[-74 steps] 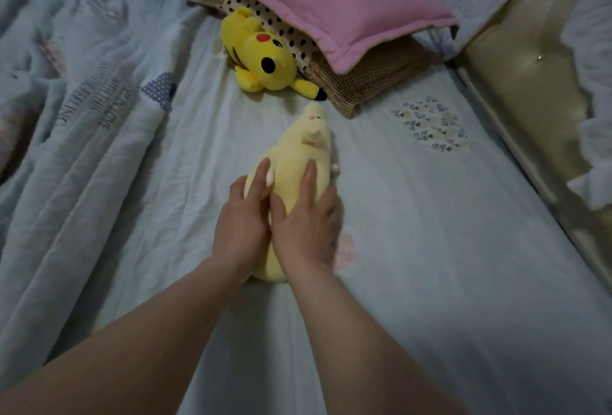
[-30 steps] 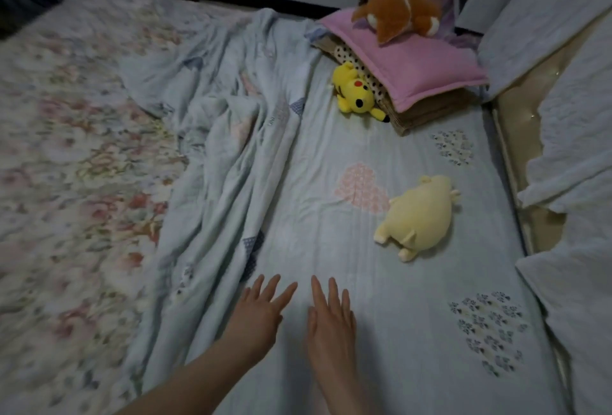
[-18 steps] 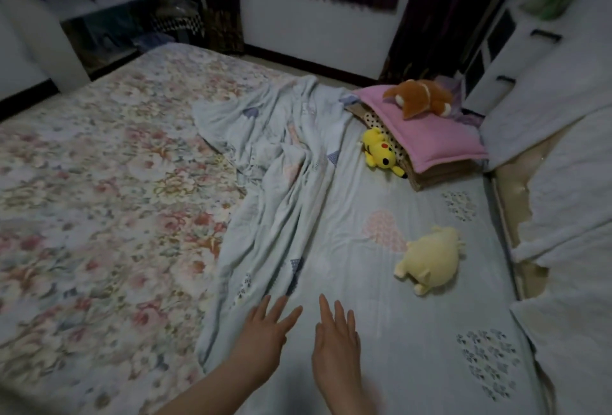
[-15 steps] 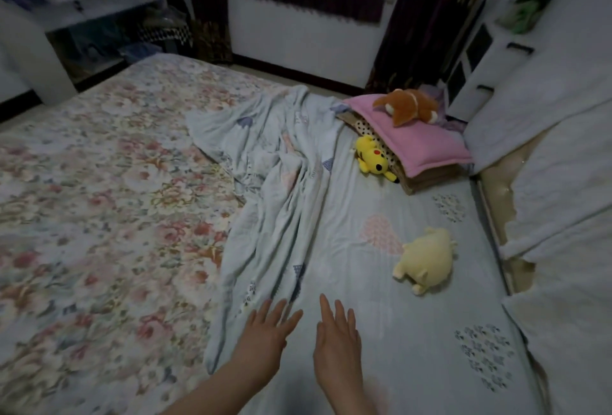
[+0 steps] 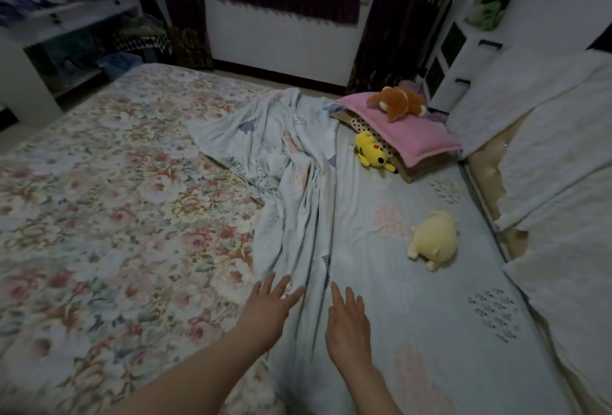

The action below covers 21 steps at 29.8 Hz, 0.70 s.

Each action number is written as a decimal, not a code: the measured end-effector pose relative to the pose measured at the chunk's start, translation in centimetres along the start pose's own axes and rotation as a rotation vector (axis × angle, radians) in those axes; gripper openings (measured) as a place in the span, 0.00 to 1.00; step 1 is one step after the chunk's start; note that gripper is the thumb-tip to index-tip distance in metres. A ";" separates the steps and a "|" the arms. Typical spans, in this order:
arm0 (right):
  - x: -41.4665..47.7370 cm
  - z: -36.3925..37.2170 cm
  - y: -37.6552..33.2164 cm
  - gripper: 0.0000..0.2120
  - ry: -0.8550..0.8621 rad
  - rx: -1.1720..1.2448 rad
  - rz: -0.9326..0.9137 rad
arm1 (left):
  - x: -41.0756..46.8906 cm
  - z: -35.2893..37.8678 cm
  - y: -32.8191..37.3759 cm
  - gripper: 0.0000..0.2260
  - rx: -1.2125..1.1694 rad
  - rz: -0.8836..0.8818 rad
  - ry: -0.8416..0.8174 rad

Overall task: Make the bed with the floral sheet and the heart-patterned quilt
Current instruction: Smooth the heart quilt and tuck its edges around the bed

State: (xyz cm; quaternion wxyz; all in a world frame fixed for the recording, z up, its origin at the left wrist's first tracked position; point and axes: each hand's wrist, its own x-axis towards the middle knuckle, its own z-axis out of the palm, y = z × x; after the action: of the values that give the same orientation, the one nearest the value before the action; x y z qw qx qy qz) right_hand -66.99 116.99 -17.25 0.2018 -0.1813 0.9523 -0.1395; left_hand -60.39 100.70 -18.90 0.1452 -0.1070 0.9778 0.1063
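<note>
Moved since 2.5 s ago: both your hands are off the pale yellow plush and drawn back to the near edge of the bed. The plush now lies alone on the right part of the quilt, well apart from your hands.

Since 0.5 s ago: your left hand has shifted left and sits over the bunched folds, just beside the floral sheet. Your right hand is much where it was. The view takes in more of the far room.

Grip, both hands: released, fingers straight and spread, nothing held. You cannot tell whether the palms rest on the cloth or hover over it. The right hand is over the flatter cloth, just right of the folds.

Heart-patterned quilt: pale blue, along the right side of the bed. It lies smooth on the right, and its left part is gathered into long folds running near to far.

Floral sheet: spread over the left of the bed, uncovered.

Far right: a bright yellow plush lies against stacked pillows. The top one is a pink pillow with a brown plush on it. These have not shifted since 0.5 s ago.
</note>
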 end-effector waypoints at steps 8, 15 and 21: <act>-0.7 2.0 -5.1 0.25 0.046 0.023 0.043 | -1.5 -0.5 -4.5 0.32 0.024 0.088 -0.026; -1.7 8.0 -11.1 0.25 0.118 0.115 0.173 | -1.5 0.2 -13.8 0.32 0.119 0.234 -0.103; -1.3 12.9 -13.3 0.25 0.101 0.189 0.185 | 0.0 1.9 -18.4 0.28 0.150 0.285 -0.243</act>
State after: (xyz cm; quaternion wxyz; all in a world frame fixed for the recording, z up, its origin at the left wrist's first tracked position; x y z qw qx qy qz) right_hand -56.46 103.15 -23.62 0.1818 -0.0658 0.9565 -0.2183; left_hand -55.47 83.56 -23.94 0.2530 0.0571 0.9636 0.0645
